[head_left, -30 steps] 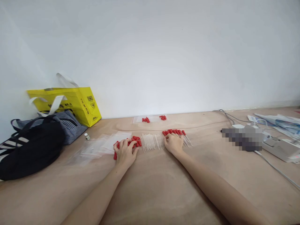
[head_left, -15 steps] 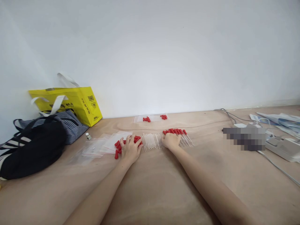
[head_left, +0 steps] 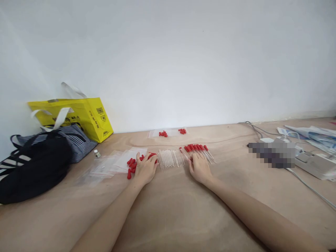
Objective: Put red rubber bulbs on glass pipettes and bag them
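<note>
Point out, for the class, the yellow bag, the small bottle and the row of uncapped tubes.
Yellow bag [head_left: 81, 111]: head view, on its front panel.
Small bottle [head_left: 97, 154]: head view, on its body.
Row of uncapped tubes [head_left: 171, 159]: head view, on the tubes midway along the row.

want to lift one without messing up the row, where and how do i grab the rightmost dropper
I'd pinch its red bulb, coming from above and the right: the bulb is thicker than the slim clear stem, points away from you, and the neighbouring droppers crowd only its left.
</note>
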Motion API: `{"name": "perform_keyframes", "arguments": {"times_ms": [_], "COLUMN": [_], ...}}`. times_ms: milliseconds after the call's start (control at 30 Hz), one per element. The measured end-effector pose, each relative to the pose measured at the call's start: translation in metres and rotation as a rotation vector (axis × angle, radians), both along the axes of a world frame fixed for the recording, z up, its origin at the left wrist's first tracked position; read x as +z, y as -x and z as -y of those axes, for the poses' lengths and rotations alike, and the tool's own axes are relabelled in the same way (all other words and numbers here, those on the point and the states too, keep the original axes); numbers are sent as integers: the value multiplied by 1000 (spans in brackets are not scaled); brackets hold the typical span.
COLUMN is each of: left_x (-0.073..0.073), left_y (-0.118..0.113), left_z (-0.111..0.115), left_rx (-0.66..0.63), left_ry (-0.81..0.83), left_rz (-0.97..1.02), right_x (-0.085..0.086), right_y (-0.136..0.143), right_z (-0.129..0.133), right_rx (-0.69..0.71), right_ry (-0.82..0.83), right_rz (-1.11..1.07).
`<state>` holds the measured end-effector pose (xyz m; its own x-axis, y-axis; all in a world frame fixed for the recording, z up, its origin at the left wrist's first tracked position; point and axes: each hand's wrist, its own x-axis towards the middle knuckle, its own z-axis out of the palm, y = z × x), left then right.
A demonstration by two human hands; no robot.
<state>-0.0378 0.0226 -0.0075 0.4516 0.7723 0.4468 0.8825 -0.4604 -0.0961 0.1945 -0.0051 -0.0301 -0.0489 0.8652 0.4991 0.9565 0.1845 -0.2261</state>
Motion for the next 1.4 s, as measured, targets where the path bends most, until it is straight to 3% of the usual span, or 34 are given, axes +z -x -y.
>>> {"name": "perform_keyframes", "arguments": {"times_ms": [167,400,600,767,1000,1233,1400], "left_x": [2,3,-4,-11,-11,-8,-6], "left_y": [-1,0,-19,-30,-28,-30,-32], "left_z": [1,12,37,46,42,45,47], "left_rx": [-33,-104,-420,-500,-391,-221,-222], "left_ry": [-24,-139,125,239,169,131,126], "left_rz": [0,143,295,353,439,331,301], "right_x": [-18,-17,-16,-17,-10,-3,-3], "right_y": [-24,-20,-18,-20,-15,-2,6], "right_z": [10,14,17,15,20,30,31], "right_rx": [190,309,356,376,385,481,501], "right_ry": [-93,-38,-41,-57,-8,43,44], "right_rz": [-130,-264,-210,-245,-235,-189,-161]}}
